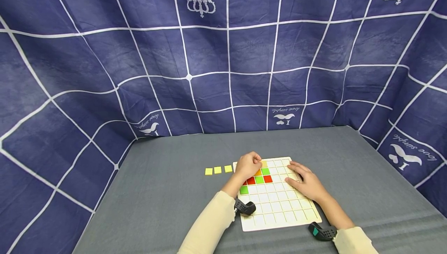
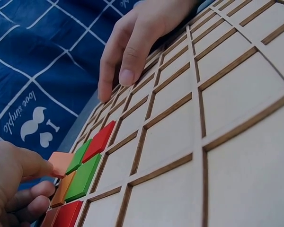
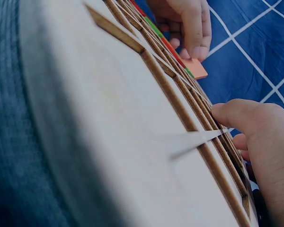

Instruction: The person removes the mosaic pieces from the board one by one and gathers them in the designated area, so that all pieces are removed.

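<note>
A wooden grid board [image 1: 271, 207] lies on the grey table, with red, green and orange square tiles in cells of its upper left part. My left hand [image 1: 248, 166] is over that corner and pinches a light orange tile [image 2: 60, 163] between thumb and finger. That tile is tilted at the far edge, beside a green tile [image 2: 78, 156]; a red tile [image 2: 99, 141] sits just past it. My right hand [image 1: 307, 183] rests on the board's right side with fingers extended, holding nothing. Part of the tile rows is hidden behind my left hand.
Three yellow tiles, one of them a yellow tile [image 1: 208, 171] farthest left, lie in a row on the table [image 1: 167, 192] left of the board. A blue curtain with white lines [image 1: 251, 52] hangs behind and at both sides. Each wrist wears a black band [image 1: 245, 207].
</note>
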`<state>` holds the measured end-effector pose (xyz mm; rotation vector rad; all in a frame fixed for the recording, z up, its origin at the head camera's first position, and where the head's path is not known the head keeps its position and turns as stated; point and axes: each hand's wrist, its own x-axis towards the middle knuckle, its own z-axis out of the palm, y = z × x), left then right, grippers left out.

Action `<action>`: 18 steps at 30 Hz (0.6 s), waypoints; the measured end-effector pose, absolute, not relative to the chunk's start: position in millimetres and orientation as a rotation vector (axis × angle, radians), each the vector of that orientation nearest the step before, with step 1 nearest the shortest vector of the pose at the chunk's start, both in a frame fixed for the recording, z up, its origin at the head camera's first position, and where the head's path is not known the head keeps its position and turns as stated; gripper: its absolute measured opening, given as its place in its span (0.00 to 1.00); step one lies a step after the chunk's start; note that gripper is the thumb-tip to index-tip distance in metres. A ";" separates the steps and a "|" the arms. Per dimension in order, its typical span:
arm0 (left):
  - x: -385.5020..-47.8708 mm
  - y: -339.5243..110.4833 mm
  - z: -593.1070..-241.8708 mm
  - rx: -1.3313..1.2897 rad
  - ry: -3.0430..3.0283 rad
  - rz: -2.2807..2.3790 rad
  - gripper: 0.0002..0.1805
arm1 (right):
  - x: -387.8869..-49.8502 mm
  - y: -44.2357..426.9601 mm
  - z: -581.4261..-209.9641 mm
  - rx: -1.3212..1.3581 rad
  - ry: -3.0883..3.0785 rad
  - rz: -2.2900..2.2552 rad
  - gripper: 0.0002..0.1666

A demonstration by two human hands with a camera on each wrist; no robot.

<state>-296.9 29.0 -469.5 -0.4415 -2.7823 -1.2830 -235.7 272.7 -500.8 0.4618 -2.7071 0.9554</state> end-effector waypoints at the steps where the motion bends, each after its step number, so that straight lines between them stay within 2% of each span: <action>1: -297.0 29.2 -469.8 -0.440 -2.780 -1.293 0.02 | -235.7 272.7 -500.8 0.461 -2.707 0.954 0.33; 18: -295.6 30.8 -470.5 -0.479 -2.679 -1.353 0.04 | -234.8 271.6 -500.0 0.431 -2.732 0.953 0.33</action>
